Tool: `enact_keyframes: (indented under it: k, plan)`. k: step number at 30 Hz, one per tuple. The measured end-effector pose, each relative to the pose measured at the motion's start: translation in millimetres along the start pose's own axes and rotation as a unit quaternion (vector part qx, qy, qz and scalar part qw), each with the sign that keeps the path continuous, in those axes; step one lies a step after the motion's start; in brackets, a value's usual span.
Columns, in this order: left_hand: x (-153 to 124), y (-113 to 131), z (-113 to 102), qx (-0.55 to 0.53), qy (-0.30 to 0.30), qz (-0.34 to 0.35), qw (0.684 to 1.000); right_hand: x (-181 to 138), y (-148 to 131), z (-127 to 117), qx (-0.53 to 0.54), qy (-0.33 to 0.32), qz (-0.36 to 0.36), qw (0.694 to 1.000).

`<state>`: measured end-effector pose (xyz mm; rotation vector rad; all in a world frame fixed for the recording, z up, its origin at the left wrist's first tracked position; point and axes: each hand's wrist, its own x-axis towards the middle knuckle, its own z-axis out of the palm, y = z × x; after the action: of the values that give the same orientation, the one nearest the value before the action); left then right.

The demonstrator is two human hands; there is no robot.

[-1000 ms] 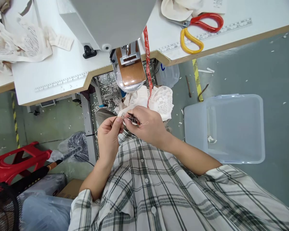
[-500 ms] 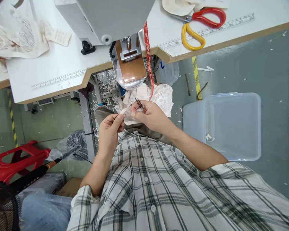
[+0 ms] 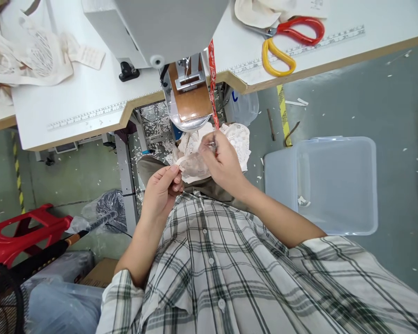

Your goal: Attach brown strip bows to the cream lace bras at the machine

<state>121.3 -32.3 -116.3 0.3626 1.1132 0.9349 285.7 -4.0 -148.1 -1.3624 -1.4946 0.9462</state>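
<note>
My left hand [image 3: 164, 184] is closed in a pinch on the edge of a sheer whitish fabric piece [image 3: 193, 165], which spreads to the right over my lap. Just right of that fabric, my right hand [image 3: 223, 161] is curled and slightly blurred. A glint of the thread snips [image 3: 212, 145] shows between its fingers; most of the tool is hidden. Beneath and behind both hands lies a heap of white lace pieces [image 3: 239, 141]. Above it stands the sewing machine [image 3: 153, 28], its needle over a brown plate [image 3: 193, 106].
Red-and-yellow scissors [image 3: 278, 60] lie on the white table [image 3: 101, 99] at right, near more white garments [image 3: 38, 55] at far left. A red printed strip [image 3: 212, 79] hangs by the machine. Clear plastic bin [image 3: 337, 185] at right; red stool [image 3: 24, 232] at left.
My right hand has moved slightly up and right, and the snips' blades no longer stick out clearly. More of the sheer fabric shows between the hands. My left hand stays nearly in place.
</note>
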Motion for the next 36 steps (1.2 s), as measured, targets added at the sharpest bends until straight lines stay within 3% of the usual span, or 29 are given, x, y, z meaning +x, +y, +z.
enact_keyframes:
  k: [3,7,12,16,21,24,27,31,36]
  plan:
    - [0.1,-0.9,-1.1,-0.002,0.007,0.016,1.000,-9.2,-8.2,-4.9,-0.016,0.007,-0.054,0.998]
    - [-2.4,-4.3,-0.9,0.035,0.032,0.059,0.997,-17.5,-16.6,-0.1,-0.057,-0.040,-0.143,0.987]
    - [-6.4,-9.4,1.2,0.169,0.084,0.163,0.968,-14.3,-12.3,8.0,-0.124,-0.045,-0.140,0.981]
    - [-4.9,-13.9,-2.1,0.246,0.105,0.190,0.945,-8.7,-9.7,3.1,-0.160,-0.083,-0.137,0.974]
    - [0.3,-16.7,-3.3,0.158,0.080,0.133,0.975,-2.0,-9.5,-1.8,-0.083,-0.131,-0.046,0.987]
    - [3.3,-14.0,-1.3,0.067,0.041,0.060,0.995,-0.8,-5.3,-2.4,0.067,-0.153,0.064,0.984]
    - [5.2,-8.9,-0.8,0.009,0.017,0.029,0.999,-0.5,1.9,-5.5,0.184,-0.133,0.144,0.963]
    - [6.0,-3.8,-2.2,-0.030,0.020,0.013,0.999,-4.6,5.2,-13.0,0.109,-0.085,0.099,0.985]
    - [4.9,-2.2,0.0,-0.062,0.021,-0.001,0.998,-26.1,-3.9,-13.6,-0.046,-0.102,-0.005,0.994]
